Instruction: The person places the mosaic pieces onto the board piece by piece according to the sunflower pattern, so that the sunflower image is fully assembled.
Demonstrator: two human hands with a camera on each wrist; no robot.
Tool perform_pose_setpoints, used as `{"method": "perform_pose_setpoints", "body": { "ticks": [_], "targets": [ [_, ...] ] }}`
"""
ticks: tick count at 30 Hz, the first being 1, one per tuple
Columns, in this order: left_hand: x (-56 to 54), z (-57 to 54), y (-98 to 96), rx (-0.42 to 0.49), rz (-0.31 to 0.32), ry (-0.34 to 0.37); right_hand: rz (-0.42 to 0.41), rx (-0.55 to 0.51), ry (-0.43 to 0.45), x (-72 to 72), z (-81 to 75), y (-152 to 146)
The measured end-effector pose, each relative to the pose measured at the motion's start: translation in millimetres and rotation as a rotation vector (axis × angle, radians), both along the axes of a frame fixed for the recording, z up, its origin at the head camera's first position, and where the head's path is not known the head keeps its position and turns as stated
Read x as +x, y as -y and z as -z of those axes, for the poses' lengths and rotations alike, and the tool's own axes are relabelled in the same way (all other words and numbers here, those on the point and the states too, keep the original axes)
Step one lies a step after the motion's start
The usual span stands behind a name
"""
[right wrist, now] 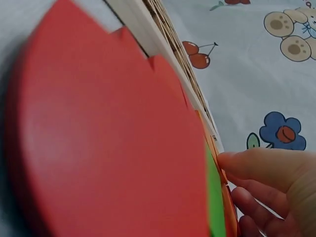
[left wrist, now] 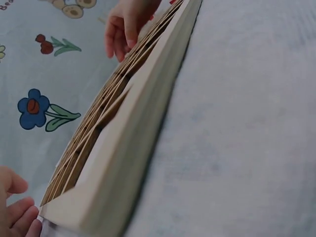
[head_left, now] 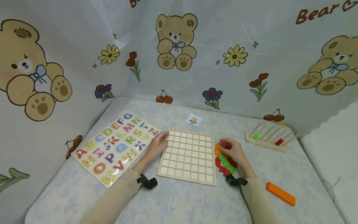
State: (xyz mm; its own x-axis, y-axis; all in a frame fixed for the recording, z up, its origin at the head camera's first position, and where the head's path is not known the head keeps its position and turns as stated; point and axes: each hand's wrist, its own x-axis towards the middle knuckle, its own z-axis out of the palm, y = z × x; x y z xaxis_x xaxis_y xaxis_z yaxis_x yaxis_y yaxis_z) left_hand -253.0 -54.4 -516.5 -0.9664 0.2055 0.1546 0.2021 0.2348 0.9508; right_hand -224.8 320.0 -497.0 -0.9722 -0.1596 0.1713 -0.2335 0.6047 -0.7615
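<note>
My left hand [head_left: 158, 143] rests at the upper left edge of a wooden grid board [head_left: 186, 179], fingers loosely bent. The left wrist view shows its fingertips [left wrist: 22, 215] right at the board's corner. The grid's square cells hold no pieces. On the board's right, my right hand [head_left: 234, 153] reaches over a cluster of flat coloured pieces. Orange squares [head_left: 217, 149] lie by its fingertips, with green pieces [head_left: 227, 163] and red pieces [head_left: 218, 162] below. In the right wrist view the thumb [right wrist: 252, 160] overlaps an orange piece, its other fingers relaxed and apart from it.
A colourful alphabet puzzle board [head_left: 96, 145] lies to the left. Behind the grid is a small picture card [head_left: 193, 120]. A wooden peg stand [head_left: 265, 145] with green and red beads stands at right, and an orange block [head_left: 280, 194] lies nearer the front.
</note>
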Motion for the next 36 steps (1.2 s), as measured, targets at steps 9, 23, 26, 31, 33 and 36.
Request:
{"method": "perform_pose_setpoints", "body": {
  "ticks": [9,23,26,31,33,36],
  "targets": [
    [-3.1,0.8,2.8,-0.058,-0.015,-0.016,0.069,0.038,-0.011,-4.0,5.7,-3],
    [-0.6,6.6,5.8,-0.087,-0.019,-0.039,0.087,-0.064,-0.033,-2.0,-10.9,32],
    [0.1,6.2,6.0,-0.094,-0.007,-0.033,0.035,-0.078,-0.013,-8.0,-16.5,57],
    [-0.8,4.7,5.9,-0.097,0.019,-0.047,-0.030,-0.088,0.032,-25.0,-17.0,96],
    [-0.6,3.4,5.7,-0.098,0.020,-0.056,-0.049,-0.091,0.043,-30.1,-14.3,105],
    [0.4,3.0,7.0,-0.112,0.006,-0.064,-0.062,-0.096,0.060,-34.6,-10.0,114]
  ]
}}
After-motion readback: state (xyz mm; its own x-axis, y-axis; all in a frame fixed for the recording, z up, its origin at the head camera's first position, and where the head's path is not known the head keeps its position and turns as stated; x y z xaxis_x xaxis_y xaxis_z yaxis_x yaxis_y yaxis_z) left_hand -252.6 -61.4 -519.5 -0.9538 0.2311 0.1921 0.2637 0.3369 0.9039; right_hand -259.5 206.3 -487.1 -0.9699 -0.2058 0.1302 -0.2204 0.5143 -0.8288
